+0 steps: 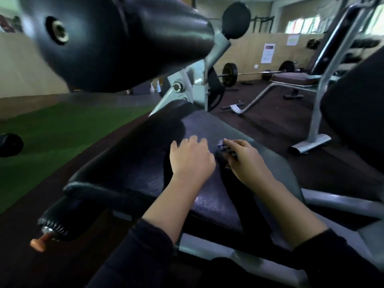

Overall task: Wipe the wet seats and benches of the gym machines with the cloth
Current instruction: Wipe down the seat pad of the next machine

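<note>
A black padded machine seat (128,169) fills the middle of the head view, its surface shiny. My left hand (190,157) rests on the seat with its fingers spread forward. Just to its right, my right hand (243,156) grips a small blue-and-white checked cloth (223,147), bunched under the fingers and pressed against the pad. Only a corner of the cloth shows.
A large black roller pad (116,38) hangs close above on a grey metal frame (195,84). A barbell (249,74) lies on the floor beyond. Another bench (293,77) and a black back pad (357,113) stand to the right. Green turf (52,129) lies left.
</note>
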The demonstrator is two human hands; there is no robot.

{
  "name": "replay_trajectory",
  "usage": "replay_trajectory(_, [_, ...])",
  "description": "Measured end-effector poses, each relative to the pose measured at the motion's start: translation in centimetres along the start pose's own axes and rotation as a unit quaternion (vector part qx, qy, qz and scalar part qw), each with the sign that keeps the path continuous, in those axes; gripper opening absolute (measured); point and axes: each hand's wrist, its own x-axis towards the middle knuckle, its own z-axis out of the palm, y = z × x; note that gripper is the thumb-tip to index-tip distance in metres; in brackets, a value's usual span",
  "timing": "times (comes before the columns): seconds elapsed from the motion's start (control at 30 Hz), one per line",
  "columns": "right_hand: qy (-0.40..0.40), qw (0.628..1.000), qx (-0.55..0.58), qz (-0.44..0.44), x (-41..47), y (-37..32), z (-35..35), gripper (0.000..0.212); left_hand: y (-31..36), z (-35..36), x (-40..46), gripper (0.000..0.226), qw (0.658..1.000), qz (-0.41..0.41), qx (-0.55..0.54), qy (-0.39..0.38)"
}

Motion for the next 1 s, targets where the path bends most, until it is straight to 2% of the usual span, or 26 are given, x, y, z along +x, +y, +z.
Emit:
replay_trajectory(0.13, [-0.029,0.996,0.0,0.087,2.2,1.6,-1.0,0.029,3.0,0.8,4.0,0.028,0.997,0.028,0.008,-0.066])
replay_trajectory(0.33, [-0.19,0.959,-0.069,0.196,4.6,0.8,-4.0,0.046,5.8,0.7,6.7,0.03,0.982,0.042,0.054,-0.178])
replay_trajectory(0.47, [-0.245,0.937,-0.07,0.239,5.4,-1.4,-7.6,0.049,6.4,-1.6,7.0,0.032,0.969,0.031,0.062,-0.237])
replay_trajectory(0.8, [-0.307,0.911,-0.053,0.271,5.3,-10.0,-22.2,0.047,9.3,-17.9,4.4,0.033,0.954,-0.007,0.038,-0.296])
replay_trajectory(1.0, [-0.35,0.896,-0.051,0.269,3.7,-16.1,-30.7,0.057,10.5,-27.0,0.8,0.043,0.938,-0.041,0.04,-0.343])
